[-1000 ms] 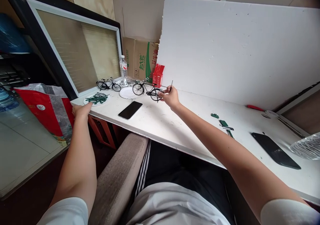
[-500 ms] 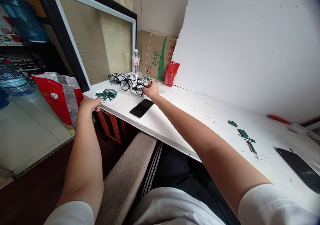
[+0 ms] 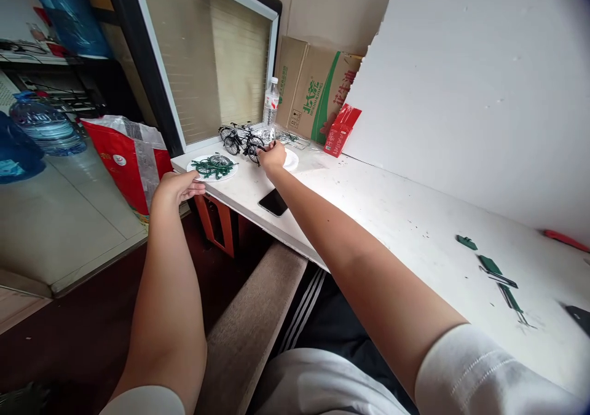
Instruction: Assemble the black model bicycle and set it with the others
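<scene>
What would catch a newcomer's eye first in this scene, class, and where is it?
Probably the black model bicycle in the right hand, toward the left end of the white table. Nearby, green parts lie on a white plate, with the left hand at its rim. The large white board filling the upper right also stands out.

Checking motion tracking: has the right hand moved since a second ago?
Yes: the right hand moved left of the red box, toward the bottle.
</scene>
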`<state>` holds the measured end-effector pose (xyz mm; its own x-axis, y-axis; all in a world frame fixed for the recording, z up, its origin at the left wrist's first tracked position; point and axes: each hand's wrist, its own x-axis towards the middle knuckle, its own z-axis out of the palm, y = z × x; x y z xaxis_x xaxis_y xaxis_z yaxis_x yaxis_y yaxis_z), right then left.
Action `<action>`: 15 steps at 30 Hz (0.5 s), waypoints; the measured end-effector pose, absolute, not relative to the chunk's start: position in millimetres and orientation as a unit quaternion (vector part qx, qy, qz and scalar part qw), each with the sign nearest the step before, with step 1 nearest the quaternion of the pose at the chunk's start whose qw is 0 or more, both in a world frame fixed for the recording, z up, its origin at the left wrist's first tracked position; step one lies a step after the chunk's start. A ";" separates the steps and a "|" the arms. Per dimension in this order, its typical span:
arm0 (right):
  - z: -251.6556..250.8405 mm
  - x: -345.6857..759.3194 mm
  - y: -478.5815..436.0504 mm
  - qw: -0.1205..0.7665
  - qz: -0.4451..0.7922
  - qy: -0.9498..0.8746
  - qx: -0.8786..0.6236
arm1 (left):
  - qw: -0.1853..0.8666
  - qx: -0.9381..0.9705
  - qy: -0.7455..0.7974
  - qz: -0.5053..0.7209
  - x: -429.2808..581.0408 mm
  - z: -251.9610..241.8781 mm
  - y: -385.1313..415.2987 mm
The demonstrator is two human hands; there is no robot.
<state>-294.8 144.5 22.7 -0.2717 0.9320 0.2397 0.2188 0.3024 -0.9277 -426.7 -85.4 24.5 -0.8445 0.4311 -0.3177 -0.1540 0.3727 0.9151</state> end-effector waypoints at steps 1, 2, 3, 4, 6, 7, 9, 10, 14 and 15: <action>20.5 -300.0 145.8 0.423 0.419 -0.681 -0.427 | 0.264 0.089 0.772 0.572 -425.0 24.6 -85.8; 17.9 -304.8 147.6 0.414 0.426 -0.680 -0.430 | 0.259 0.088 0.758 0.592 -423.7 24.4 -86.1; 15.1 -309.1 149.9 0.406 0.433 -0.680 -0.431 | 0.252 0.088 0.746 0.610 -422.8 23.9 -86.2; 12.1 -312.9 152.7 0.401 0.440 -0.680 -0.429 | 0.245 0.087 0.736 0.625 -422.4 23.1 -86.2; 6.7 -318.8 159.3 0.403 0.447 -0.683 -0.414 | 0.241 0.085 0.724 0.641 -423.0 21.0 -85.7; 4.6 -320.9 162.7 0.411 0.446 -0.686 -0.401 | 0.240 0.083 0.720 0.646 -423.9 19.9 -85.3; 2.5 -322.9 168.8 0.424 0.439 -0.692 -0.386 | 0.239 0.077 0.710 0.658 -426.2 18.1 -84.4; 2.6 -322.8 170.8 0.425 0.436 -0.693 -0.385 | 0.239 0.074 0.706 0.663 -427.4 17.5 -84.1; 8.0 -316.0 170.5 0.405 0.434 -0.696 -0.404 | 0.243 0.073 0.694 0.674 -429.9 18.0 -84.3; 9.6 -313.6 169.0 0.400 0.432 -0.697 -0.409 | 0.245 0.076 0.693 0.674 -429.9 18.4 -84.5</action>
